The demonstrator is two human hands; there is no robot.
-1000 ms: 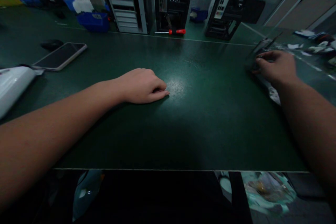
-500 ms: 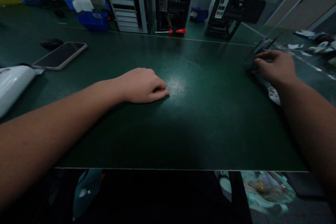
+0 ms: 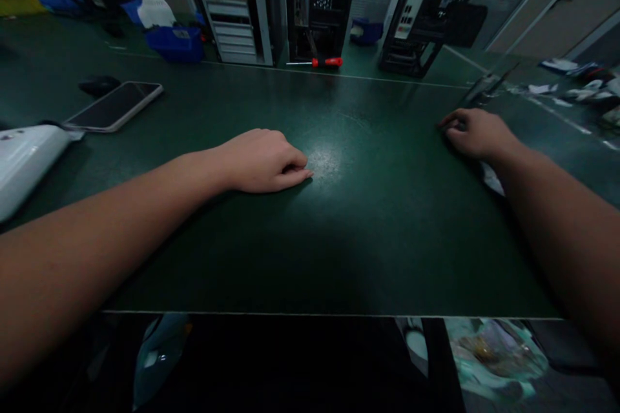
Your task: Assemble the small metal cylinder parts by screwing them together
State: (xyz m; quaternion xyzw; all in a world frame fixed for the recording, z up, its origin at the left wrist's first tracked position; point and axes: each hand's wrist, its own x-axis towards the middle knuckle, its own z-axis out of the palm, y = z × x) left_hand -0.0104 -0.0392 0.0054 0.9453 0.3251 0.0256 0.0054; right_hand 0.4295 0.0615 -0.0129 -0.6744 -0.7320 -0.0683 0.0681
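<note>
My left hand [image 3: 264, 161] rests on the green table top [image 3: 358, 232] left of centre, its fingers curled in and thumb lying along them. Nothing shows in it. Farther right, my right hand [image 3: 472, 132] is low over the table with bent fingers, thumb close to the forefinger. I see nothing between those fingers, though their inner side is partly hidden. Just behind that hand lies a dark, slender tool-like object [image 3: 484, 87], too blurred to name. A pale object [image 3: 493, 179] shows partly beneath my right wrist.
At the back stand computer cases [image 3: 237, 26]. A red-handled screwdriver [image 3: 327, 62] lies before them. Blue bins [image 3: 174, 44] stand at the back left. Nearer on the left are a phone [image 3: 116, 106], a black mouse [image 3: 99, 85] and a white device [image 3: 29, 161].
My right hand has moved left and slightly down, away from the dark object. My left hand stays in place. The view has shifted a little.
</note>
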